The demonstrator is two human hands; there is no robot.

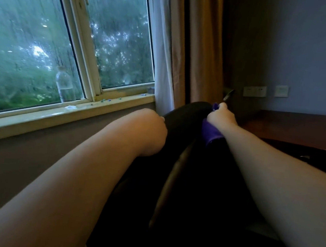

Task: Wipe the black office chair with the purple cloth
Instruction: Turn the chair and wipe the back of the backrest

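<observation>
**Both hands on the chair back, cloth in your right**

The black office chair fills the lower centre of the frame, seen from behind and above. Its back runs as a long dark shape from the bottom edge up to a rounded top just right of centre, so its long axis points up and away from you toward the curtain. The dim light swallows most of its detail, so the seat and base may be there, but you cannot make them out.

Your right hand is closed in a fist around the purple cloth, pressed against the top right edge of the chair back; a fold of cloth hangs below the fist and a small tip shows above it.

Your left hand is curled over the left edge of the chair back, fingers wrapped out of sight behind it, gripping the chair.

Upper left, a rain-streaked window has a clear plastic bottle standing on its sill. At right, a dark wooden desk sits under a wall with sockets.
</observation>
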